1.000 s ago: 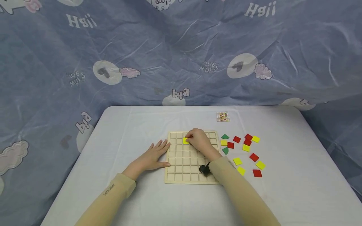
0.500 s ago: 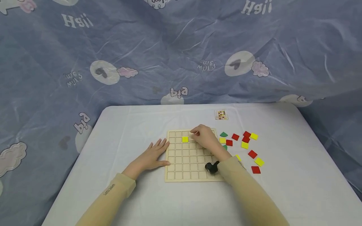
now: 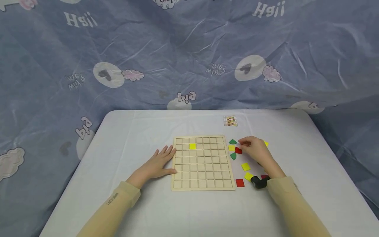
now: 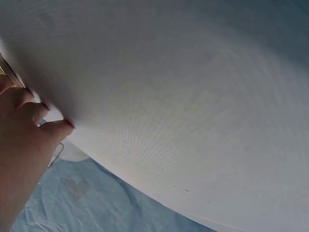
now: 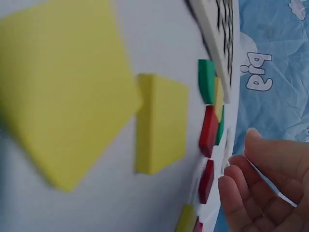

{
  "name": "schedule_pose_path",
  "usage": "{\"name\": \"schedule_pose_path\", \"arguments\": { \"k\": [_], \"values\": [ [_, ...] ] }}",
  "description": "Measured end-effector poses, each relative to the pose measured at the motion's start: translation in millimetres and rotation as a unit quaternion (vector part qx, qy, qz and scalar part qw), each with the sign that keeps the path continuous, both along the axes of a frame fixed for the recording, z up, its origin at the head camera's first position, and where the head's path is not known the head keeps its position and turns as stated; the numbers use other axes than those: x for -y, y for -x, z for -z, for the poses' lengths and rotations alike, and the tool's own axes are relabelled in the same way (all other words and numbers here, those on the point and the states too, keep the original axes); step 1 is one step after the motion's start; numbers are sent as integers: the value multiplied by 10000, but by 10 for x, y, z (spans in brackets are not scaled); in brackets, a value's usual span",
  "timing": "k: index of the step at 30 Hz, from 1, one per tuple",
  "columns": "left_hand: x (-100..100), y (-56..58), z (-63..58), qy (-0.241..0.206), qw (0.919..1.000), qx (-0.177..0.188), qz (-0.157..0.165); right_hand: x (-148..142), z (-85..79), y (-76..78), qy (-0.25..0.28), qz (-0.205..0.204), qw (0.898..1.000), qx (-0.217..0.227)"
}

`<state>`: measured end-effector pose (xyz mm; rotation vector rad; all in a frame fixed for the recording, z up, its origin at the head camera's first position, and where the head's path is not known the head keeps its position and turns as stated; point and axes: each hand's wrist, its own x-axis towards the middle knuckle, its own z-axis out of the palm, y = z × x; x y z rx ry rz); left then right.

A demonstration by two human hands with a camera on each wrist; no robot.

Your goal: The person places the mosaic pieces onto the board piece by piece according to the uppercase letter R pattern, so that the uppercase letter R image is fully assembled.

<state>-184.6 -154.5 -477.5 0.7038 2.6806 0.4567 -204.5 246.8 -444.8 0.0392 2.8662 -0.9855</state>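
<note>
A square wooden grid board (image 3: pixel 204 168) lies flat on the white table in the head view. One yellow square tile (image 3: pixel 192 146) sits in a cell of its second row from the back. At the board's left edge, my left hand (image 3: pixel 158 164) rests with fingers spread; in the left wrist view, the same hand (image 4: pixel 26 123) has its fingertips on the table by the board's edge. To the right, my right hand (image 3: pixel 256 149) hovers over the loose tiles near a red tile (image 3: pixel 238 150). In the right wrist view its thumb and fingers are apart, with nothing between them.
Green quarter-round pieces (image 3: pixel 233 156) and yellow tiles (image 3: pixel 245 167) lie right of the board. Another red tile (image 3: pixel 240 183) lies by its front right corner. A small colored pattern card (image 3: pixel 230 120) is behind. Patterned blue cloth (image 3: pixel 165 56) hangs past the table's back edge.
My right hand has released the yellow tile in the board's cell and moved right, off the board to the loose tiles. My left hand has stayed at the board's left edge.
</note>
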Motion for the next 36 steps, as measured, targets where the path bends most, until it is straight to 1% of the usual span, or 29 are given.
{"name": "schedule_pose_path", "arguments": {
  "k": [3, 7, 10, 17, 22, 25, 28, 32, 36],
  "values": [
    [20, -15, 7, -11, 10000, 38, -15, -34, 74, -9, -26, 23, 10000, 84],
    [46, -46, 32, -53, 9999, 101, -72, -10, 160, -11, -78, -68, 9999, 109],
    [52, -55, 37, -70, 9999, 89, -80, 20, 192, -11, -168, -77, 9997, 151],
    [39, -33, 32, -69, 10000, 18, 21, 39, 223, -12, -349, -36, 9991, 244],
    [16, -21, 16, -92, 9999, 31, 52, 25, 210, -26, -243, 29, 9994, 256],
    [8, -17, 13, -70, 10000, 13, 30, 15, 191, -25, -20, 89, 9993, 361],
    [3, -15, 9, -42, 10000, 10, 15, 7, 160, -13, 199, 53, 9990, 386],
    [-3, -6, -3, -27, 10000, 15, 14, 40, 105, 41, 339, -11, 9993, 184],
    [-7, -8, 1, 17, 10000, -32, 18, 188, 40, 124, 432, -104, 9990, -35]
  ]
}}
